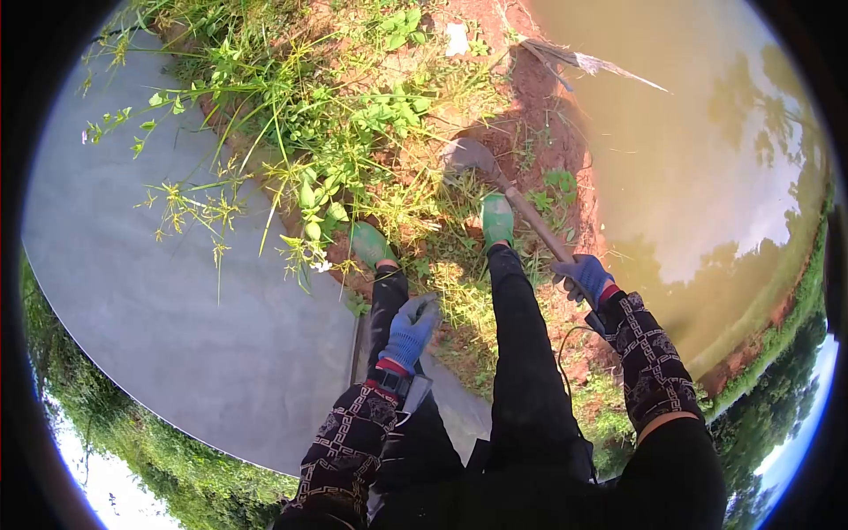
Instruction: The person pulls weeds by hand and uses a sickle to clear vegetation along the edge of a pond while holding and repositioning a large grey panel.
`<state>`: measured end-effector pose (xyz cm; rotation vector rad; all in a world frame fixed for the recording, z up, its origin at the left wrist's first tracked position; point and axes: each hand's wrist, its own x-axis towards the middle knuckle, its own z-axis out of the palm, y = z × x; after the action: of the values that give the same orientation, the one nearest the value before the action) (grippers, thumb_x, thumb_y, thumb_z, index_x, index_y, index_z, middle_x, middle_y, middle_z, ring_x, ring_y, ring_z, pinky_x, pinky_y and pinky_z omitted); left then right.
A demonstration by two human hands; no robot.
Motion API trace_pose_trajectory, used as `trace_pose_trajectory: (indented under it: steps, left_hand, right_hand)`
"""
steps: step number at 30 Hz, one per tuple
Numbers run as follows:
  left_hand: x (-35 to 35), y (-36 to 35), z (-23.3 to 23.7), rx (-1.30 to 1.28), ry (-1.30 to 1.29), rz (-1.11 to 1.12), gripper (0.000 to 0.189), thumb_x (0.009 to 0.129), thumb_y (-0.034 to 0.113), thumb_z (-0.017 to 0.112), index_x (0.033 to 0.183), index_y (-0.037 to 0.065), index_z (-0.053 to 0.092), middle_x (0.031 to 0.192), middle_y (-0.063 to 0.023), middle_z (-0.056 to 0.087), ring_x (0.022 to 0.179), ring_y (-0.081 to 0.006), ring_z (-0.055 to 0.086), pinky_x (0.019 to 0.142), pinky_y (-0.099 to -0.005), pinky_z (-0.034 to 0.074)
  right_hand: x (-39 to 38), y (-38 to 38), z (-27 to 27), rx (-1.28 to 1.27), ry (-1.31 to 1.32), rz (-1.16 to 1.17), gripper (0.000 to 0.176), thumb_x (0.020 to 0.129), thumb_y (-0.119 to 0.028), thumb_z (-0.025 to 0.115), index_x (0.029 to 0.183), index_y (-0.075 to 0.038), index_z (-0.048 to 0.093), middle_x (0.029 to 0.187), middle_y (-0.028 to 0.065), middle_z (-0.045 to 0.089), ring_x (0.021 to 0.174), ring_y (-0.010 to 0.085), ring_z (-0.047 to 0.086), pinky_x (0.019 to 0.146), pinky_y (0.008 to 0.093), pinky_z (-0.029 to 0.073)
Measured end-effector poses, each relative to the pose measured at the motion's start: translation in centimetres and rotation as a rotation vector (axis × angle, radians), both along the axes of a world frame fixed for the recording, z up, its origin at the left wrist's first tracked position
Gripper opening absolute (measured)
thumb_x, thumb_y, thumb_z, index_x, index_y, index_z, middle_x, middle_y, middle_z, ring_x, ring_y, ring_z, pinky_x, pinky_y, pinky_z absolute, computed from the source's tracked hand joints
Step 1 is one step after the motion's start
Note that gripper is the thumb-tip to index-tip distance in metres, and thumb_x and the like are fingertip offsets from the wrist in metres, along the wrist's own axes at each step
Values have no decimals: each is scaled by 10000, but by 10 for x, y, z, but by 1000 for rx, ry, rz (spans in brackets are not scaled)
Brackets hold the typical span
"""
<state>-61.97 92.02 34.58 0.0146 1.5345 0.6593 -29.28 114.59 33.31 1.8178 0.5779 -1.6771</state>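
Note:
My right hand (580,277), in a blue glove, is wrapped around the wooden handle of a hoe (536,218). The hoe slants up and to the left, and its grey metal head (470,157) rests at the grass and red soil just beyond my feet. My left hand (413,330), gloved in blue too, hangs in front of my left leg with its fingers curled together; nothing shows in it. Below that hand, a dark watch-like band (389,381) circles the wrist. Green shoes (496,219) stand on the bank.
A narrow bank of red soil (565,150) runs between brown water (662,177) on the right and a smooth grey surface (194,291) on the left. Weeds (327,132) cover its left side. A dry stalk (583,62) juts over the water. Something white (457,39) lies farther up.

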Motion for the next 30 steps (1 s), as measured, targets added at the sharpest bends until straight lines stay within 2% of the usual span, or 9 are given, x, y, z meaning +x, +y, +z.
trace_pose_trajectory:
  steps: [1,7,10,13,19,20,22,25,30]
  left_hand:
    - [-9,-4,-2,-79,-17,-98,307,963,101,601,1242,-26,583,987,-1,627,881,-72,578,795,-217,488]
    - [-15,3,-5,-35,16,46,303,970,122,605,1243,-8,592,984,3,629,867,-61,569,773,-217,487]
    - [-9,22,-5,-55,-5,66,306,970,129,607,1247,1,593,988,5,632,864,-56,566,763,-215,485]
    - [-5,29,-12,-66,-58,57,305,970,128,604,1247,-1,591,987,2,634,862,-55,565,760,-209,479]
    - [-8,31,-51,12,-24,-148,328,933,192,644,1196,-4,625,883,-31,663,762,-88,583,697,-244,488]
    - [-10,29,-72,14,-15,-141,328,933,192,644,1196,-4,625,883,-31,663,762,-88,583,697,-244,488]
    - [-13,33,-112,100,-11,-426,283,947,105,594,1206,-8,610,947,-36,665,802,-81,596,710,-231,497]
    - [-22,97,-112,216,214,-661,305,920,143,623,1179,-17,621,947,-90,696,833,-116,636,756,-263,516]
    - [-27,157,-143,241,303,-618,345,912,203,633,1179,-15,622,949,-109,711,843,-149,662,784,-288,527]
  right_hand:
    - [-2,6,-6,90,-22,-29,406,851,-417,722,948,-32,637,593,23,545,407,143,548,359,270,436]
    - [-56,82,-90,494,101,-631,335,861,-390,696,849,-68,607,554,-15,484,396,120,452,374,280,365]
    - [-52,52,-125,395,55,-422,317,860,-367,694,839,-63,608,555,-12,489,396,121,455,380,281,377]
    - [-14,-7,-75,67,44,-377,314,853,-337,721,816,-49,600,562,3,503,393,121,460,350,275,365]
    - [16,-24,-17,122,-120,-343,268,860,-280,711,894,-51,575,568,-12,485,386,98,412,348,259,334]
    - [9,-12,-24,188,-103,-341,269,863,-283,704,905,-50,577,572,-10,489,386,99,419,350,261,339]
    - [-16,18,-35,313,-67,-306,273,875,-297,689,915,-51,578,573,-8,489,392,102,439,354,271,352]
    - [-66,68,-67,457,83,-344,282,884,-314,683,898,-54,577,574,-9,485,414,101,451,381,266,366]
    - [-128,104,-142,502,258,-363,340,858,-356,713,974,-53,612,595,15,542,422,131,520,402,284,428]
